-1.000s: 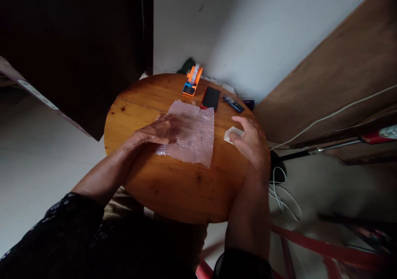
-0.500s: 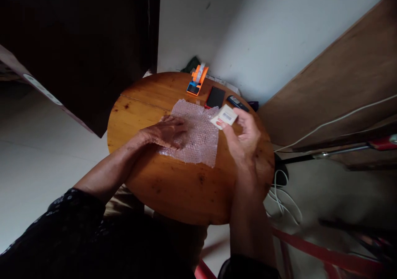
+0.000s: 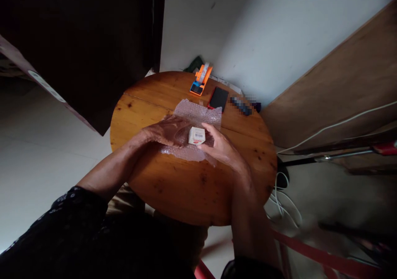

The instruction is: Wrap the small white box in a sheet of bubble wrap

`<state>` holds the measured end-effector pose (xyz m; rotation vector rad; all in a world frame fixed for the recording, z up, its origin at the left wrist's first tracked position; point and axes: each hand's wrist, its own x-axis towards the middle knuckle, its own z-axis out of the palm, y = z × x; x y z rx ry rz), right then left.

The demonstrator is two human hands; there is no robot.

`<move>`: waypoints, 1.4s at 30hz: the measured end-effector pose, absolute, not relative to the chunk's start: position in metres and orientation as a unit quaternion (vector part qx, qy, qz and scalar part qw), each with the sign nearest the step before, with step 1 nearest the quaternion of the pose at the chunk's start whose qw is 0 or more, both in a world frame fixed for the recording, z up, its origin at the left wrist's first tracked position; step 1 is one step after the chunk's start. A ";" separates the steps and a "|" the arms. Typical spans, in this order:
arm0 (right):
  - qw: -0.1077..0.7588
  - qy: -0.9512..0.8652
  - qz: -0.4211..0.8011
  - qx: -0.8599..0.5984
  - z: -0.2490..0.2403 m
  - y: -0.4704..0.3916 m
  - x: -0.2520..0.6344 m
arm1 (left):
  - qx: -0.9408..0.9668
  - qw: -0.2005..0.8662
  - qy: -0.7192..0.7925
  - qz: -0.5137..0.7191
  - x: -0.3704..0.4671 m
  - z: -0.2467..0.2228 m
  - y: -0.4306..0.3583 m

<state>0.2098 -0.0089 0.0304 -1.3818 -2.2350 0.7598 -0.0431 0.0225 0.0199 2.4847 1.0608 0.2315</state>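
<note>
White box (image 3: 197, 135) sits mid bubble wrap (image 3: 190, 108), our right hand (image 3: 222, 147) pinching its near and far sides, our left hand (image 3: 169, 132) spread on the wrap's left, probably to stop sliding.

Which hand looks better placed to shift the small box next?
Probably the right hand: its thumb and fingers curve around the right side of the small white box. The left hand lies over the bubble wrap, left of the box.
</note>
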 end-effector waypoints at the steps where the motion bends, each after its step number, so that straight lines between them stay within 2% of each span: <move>1: 0.203 -0.800 0.270 -0.496 0.031 -0.009 0.209 | 0.895 0.214 0.382 0.086 -0.043 0.020 0.022; 6: 0.224 -0.794 0.255 -0.504 0.026 -0.007 0.203 | 0.893 0.221 0.382 0.088 -0.044 0.020 0.022; 12: 0.271 -0.773 0.301 -0.488 0.013 -0.002 0.200 | 0.892 0.218 0.386 0.082 -0.042 0.018 0.022; 31: 0.267 -0.771 0.335 -0.472 0.017 -0.004 0.200 | 0.894 0.219 0.388 0.045 -0.042 0.025 0.020; 36: 0.256 -0.774 0.342 -0.467 0.017 -0.004 0.201 | 0.890 0.223 0.386 0.095 -0.041 0.025 0.018; 42: 0.251 -0.763 0.304 -0.512 0.041 -0.013 0.215 | 0.874 0.238 0.358 0.225 -0.035 0.029 0.014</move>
